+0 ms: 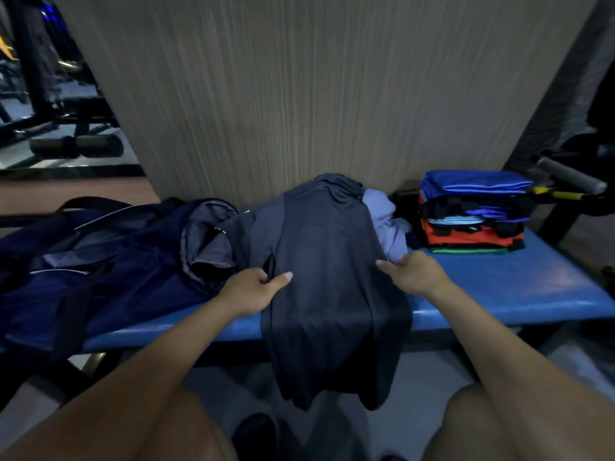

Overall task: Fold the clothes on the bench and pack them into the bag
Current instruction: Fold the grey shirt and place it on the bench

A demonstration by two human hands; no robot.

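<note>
A dark grey shirt (329,277) lies lengthwise across the blue bench (499,287), its lower part hanging over the front edge. My left hand (253,291) pinches the shirt's left edge, thumb on top of the cloth. My right hand (416,272) grips the shirt's right edge. A navy bag (100,261) lies open on the bench's left end, its grey lining showing. A pale lilac garment (386,224) lies crumpled behind the shirt on the right.
A stack of folded clothes (472,214) in blue, black, orange and green stands at the bench's back right. A wood-grain wall panel (299,94) rises right behind the bench. Gym equipment (50,104) stands far left, and a padded bar (569,176) far right.
</note>
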